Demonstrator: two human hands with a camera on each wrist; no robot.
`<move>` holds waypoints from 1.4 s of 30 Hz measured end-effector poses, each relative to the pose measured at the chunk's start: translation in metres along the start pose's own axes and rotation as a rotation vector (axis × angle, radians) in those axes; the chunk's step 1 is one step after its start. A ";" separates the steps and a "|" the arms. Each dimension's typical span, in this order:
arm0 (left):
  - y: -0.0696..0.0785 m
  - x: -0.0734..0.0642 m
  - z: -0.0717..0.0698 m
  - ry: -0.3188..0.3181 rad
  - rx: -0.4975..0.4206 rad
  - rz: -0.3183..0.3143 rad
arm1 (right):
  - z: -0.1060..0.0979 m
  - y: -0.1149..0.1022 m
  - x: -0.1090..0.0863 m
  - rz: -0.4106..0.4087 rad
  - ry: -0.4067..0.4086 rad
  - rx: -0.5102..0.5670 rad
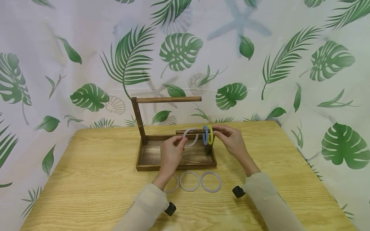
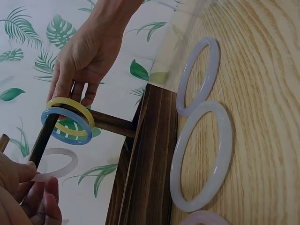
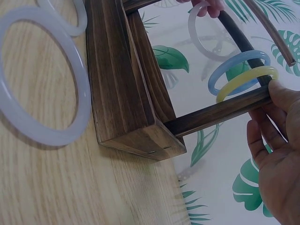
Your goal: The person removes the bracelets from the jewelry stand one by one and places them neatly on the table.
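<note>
My left hand [image 1: 171,151] pinches a pale whitish bangle [image 2: 65,169] between thumb and fingers at the lower rod [image 1: 180,132] of a dark wooden stand. The bangle appears to be around the rod near its free end; my fingers partly hide that spot. A blue bangle [image 1: 205,135] and a yellow bangle [image 1: 210,134] hang side by side at the rod's other end. There my right hand [image 1: 232,141] grips the top of the short upright post [image 3: 225,111], thumb against its end, right beside the yellow bangle.
A shallow wooden tray [image 1: 177,167] forms the stand's base. On its left a taller post [image 1: 138,120] carries a longer upper rod [image 1: 169,99]. In front, a left bangle [image 1: 174,189], a middle bangle [image 1: 189,191] and a right bangle [image 1: 211,191], all pale, lie on the table [image 1: 95,179].
</note>
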State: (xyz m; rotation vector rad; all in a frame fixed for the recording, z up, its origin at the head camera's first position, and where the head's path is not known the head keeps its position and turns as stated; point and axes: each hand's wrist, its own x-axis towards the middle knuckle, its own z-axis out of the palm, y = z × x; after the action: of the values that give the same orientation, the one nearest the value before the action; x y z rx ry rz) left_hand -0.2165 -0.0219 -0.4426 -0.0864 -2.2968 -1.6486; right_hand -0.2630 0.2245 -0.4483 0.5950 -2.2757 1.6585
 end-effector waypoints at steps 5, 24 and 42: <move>0.000 0.000 -0.003 0.004 0.008 0.005 | 0.000 0.001 0.000 -0.001 0.005 -0.007; -0.004 0.000 -0.012 0.011 -0.026 -0.002 | 0.002 -0.035 -0.003 -0.010 -0.012 0.002; -0.012 0.002 -0.042 0.046 -0.001 -0.010 | 0.002 -0.034 -0.003 0.005 -0.003 -0.013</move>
State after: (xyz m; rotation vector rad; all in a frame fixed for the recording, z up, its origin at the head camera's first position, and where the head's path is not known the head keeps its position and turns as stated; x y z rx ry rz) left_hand -0.2119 -0.0654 -0.4411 -0.0367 -2.2668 -1.6392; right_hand -0.2440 0.2140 -0.4217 0.5904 -2.2901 1.6443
